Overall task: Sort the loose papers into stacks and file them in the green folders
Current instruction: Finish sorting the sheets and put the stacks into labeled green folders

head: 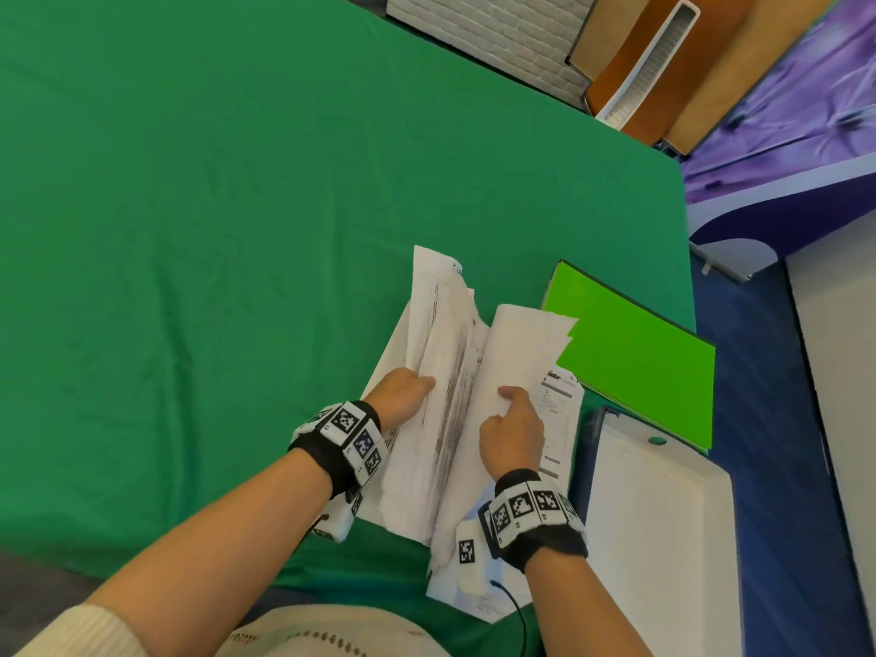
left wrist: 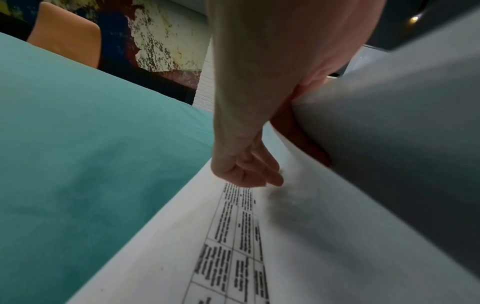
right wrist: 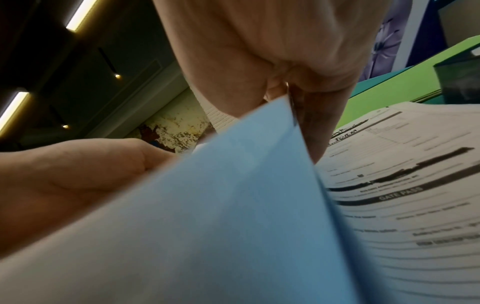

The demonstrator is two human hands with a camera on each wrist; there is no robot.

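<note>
A thick bundle of white printed papers point(head: 455, 372) is held above the green table, split into two halves like an open book. My left hand point(head: 403, 395) grips the left half, thumb on top and fingers underneath point(left wrist: 249, 170). My right hand point(head: 514, 429) holds the right half point(right wrist: 207, 216), thumb on the sheet and fingers curled behind it. A printed form point(right wrist: 402, 185) lies flat under the right half. A bright green folder point(head: 635, 367) lies shut on the table just right of the papers.
The green tablecloth point(head: 213, 230) stretches far left and back. A white board or tray point(head: 663, 538) lies at the table's near right corner, beside the folder. Chairs and a white stand point(head: 649, 64) sit beyond the far edge.
</note>
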